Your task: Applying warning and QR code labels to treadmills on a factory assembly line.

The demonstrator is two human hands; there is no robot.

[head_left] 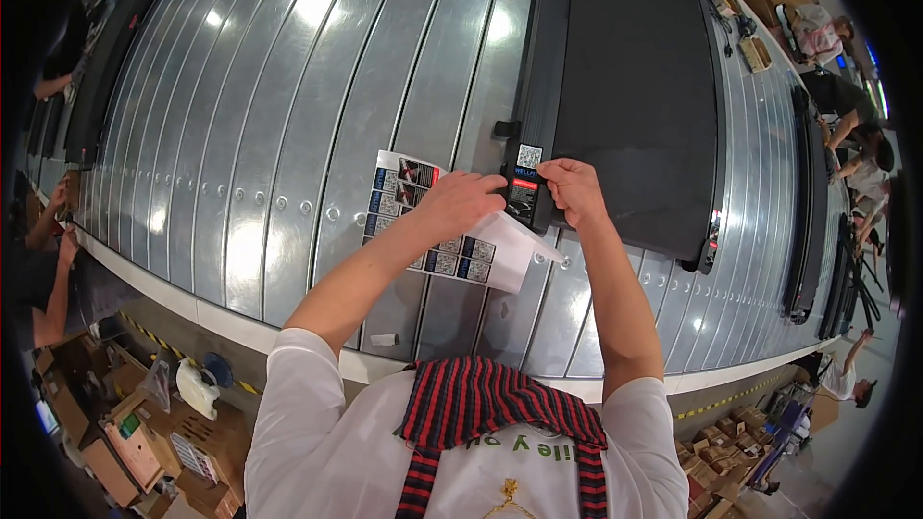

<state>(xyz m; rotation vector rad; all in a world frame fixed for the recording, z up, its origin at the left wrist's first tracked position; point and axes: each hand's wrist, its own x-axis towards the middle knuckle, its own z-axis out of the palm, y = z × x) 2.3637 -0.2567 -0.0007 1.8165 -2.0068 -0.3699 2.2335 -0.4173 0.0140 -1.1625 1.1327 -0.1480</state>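
A black sticker label [525, 194] with a square code and a red band lies against the end of a long black rail [541, 86]. My right hand [577, 190] pinches the label's upper right edge between thumb and finger. My left hand [460, 204] is closed with its fingertips at the label's left edge. Beneath my left hand and forearm, a white sheet of labels [461, 261] rests on the metal table, its lower right part bare and curling up. The rail borders a wide black panel [630, 86] on its right.
The slatted metal table [279, 115] stretches far left and right. A small white scrap [385, 339] lies near its front edge. More long black rails [803, 211] stand at the right, where people work. Cardboard boxes [115, 423] sit on the floor at lower left.
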